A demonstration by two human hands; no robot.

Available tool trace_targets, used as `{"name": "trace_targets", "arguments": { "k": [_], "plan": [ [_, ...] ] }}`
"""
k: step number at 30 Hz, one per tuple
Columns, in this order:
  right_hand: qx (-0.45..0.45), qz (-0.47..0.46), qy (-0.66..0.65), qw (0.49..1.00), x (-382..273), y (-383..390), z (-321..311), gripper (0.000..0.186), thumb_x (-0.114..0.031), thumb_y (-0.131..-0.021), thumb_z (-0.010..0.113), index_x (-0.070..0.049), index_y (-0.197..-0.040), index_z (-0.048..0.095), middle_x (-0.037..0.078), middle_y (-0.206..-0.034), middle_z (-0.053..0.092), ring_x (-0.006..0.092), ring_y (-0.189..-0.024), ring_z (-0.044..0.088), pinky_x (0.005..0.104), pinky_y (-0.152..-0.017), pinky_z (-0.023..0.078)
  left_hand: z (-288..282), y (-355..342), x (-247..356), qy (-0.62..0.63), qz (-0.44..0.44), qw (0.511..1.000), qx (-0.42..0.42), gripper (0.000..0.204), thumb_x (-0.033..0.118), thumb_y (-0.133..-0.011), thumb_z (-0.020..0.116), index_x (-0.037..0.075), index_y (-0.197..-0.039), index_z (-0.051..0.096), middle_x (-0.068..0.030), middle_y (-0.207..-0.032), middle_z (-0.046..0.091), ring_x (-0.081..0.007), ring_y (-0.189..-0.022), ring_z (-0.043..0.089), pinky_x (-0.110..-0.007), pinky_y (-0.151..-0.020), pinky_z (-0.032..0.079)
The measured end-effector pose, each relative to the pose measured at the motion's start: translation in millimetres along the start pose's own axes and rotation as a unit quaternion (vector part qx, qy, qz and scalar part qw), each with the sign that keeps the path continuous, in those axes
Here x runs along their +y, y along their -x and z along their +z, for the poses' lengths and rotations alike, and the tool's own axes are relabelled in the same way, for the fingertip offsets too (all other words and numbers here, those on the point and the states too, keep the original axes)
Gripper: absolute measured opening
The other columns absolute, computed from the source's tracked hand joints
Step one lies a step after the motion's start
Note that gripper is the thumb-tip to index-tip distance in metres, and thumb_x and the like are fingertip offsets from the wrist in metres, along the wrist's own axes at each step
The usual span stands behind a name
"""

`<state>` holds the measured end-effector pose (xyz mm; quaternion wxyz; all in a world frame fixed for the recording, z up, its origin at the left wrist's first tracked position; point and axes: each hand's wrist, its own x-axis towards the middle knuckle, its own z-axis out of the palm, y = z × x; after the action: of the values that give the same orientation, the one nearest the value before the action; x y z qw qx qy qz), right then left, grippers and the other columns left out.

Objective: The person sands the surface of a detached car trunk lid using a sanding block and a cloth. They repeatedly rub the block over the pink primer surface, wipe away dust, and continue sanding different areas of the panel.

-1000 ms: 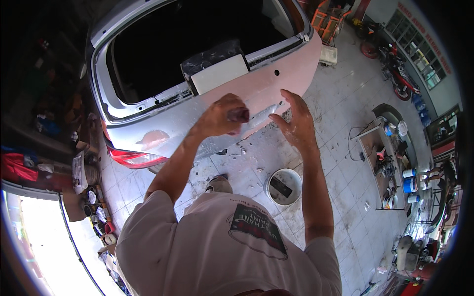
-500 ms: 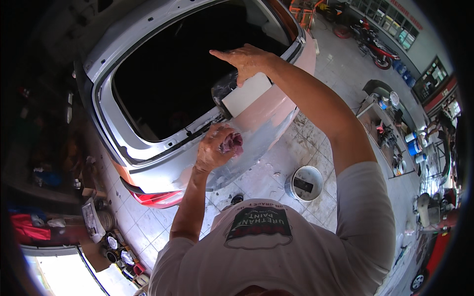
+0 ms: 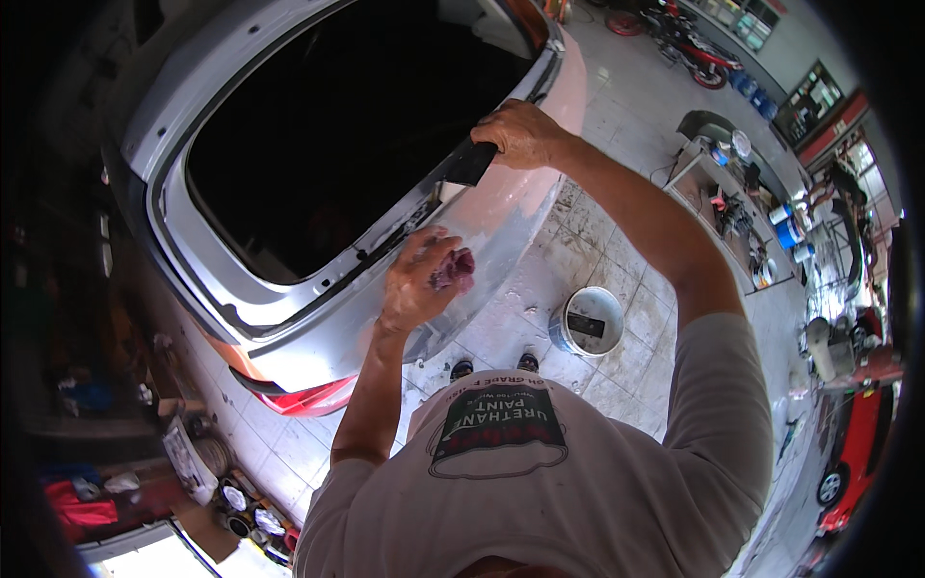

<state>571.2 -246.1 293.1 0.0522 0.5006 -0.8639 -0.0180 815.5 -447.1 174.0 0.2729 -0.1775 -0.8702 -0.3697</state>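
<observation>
My left hand (image 3: pixel 414 284) is closed around a crumpled maroon cloth (image 3: pixel 453 270), just above the silver-grey rear panel of a car (image 3: pixel 318 342). My right hand (image 3: pixel 525 135) grips a black sheet with a pale other side, which looks like sandpaper (image 3: pixel 470 164), at the lower right edge of the car's dark rear window (image 3: pixel 318 125). The sheet bends down past my fingers, and its pale part shows at the lower left. Under it the panel is patchy pink and grey (image 3: pixel 501 207) and looks wet.
A white bucket (image 3: pixel 559 335) with a dark flat piece (image 3: pixel 586 325) inside stands on the tiled floor, right of my feet. Further right is a cluttered workbench (image 3: pixel 708 197). Cans and boxes (image 3: pixel 241 511) lie at lower left. A red motorcycle (image 3: pixel 689 48) stands far right.
My right hand has shifted right and slightly down, its fingers closing; the sheet now shows mostly its black side. The left hand stays near the panel with the cloth. The view has shifted a little.
</observation>
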Motion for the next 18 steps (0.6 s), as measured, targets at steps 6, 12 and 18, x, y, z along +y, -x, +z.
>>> {"name": "trace_targets", "arguments": {
  "k": [6, 12, 18],
  "plan": [
    [0.238, 0.295, -0.577, 0.724, -10.6, 107.0, 45.2, 0.033, -0.023, -0.092, 0.088, -0.001, -0.116, 0.080, 0.010, -0.106, 0.081, 0.0206, -0.095, 0.076, 0.0347, -0.082, 0.059, 20.5, -38.8, 3.8, 0.078, -0.054, 0.995, 0.021, 0.043, 0.004, -0.079, 0.085, 0.006, -0.122, 0.078, -0.0173, -0.133, 0.066, -0.0352, -0.117, 0.073, -0.041, -0.095, 0.063],
    [0.373, 0.360, -0.809, 0.275, -43.9, 165.9, 123.1, 0.037, -0.010, -0.097, 0.078, 0.001, -0.131, 0.069, 0.014, -0.121, 0.077, 0.0273, -0.103, 0.078, 0.0422, -0.087, 0.067, 83.4, -79.7, 15.4, 0.017, -0.014, 0.999, -0.047, 0.038, 0.015, -0.083, 0.090, 0.005, -0.118, 0.079, -0.0170, -0.124, 0.067, -0.0329, -0.109, 0.074, -0.041, -0.092, 0.060],
    [0.369, 0.331, -0.855, 0.151, -41.0, 225.2, 178.6, 0.038, -0.013, -0.099, 0.076, 0.001, -0.133, 0.065, 0.015, -0.126, 0.074, 0.0288, -0.112, 0.075, 0.0443, -0.101, 0.062, 133.1, -75.3, 24.1, -0.011, -0.082, 0.979, -0.184, 0.042, 0.022, -0.089, 0.085, 0.008, -0.128, 0.078, -0.0153, -0.134, 0.064, -0.0302, -0.120, 0.069, -0.040, -0.101, 0.057]
  ]
}}
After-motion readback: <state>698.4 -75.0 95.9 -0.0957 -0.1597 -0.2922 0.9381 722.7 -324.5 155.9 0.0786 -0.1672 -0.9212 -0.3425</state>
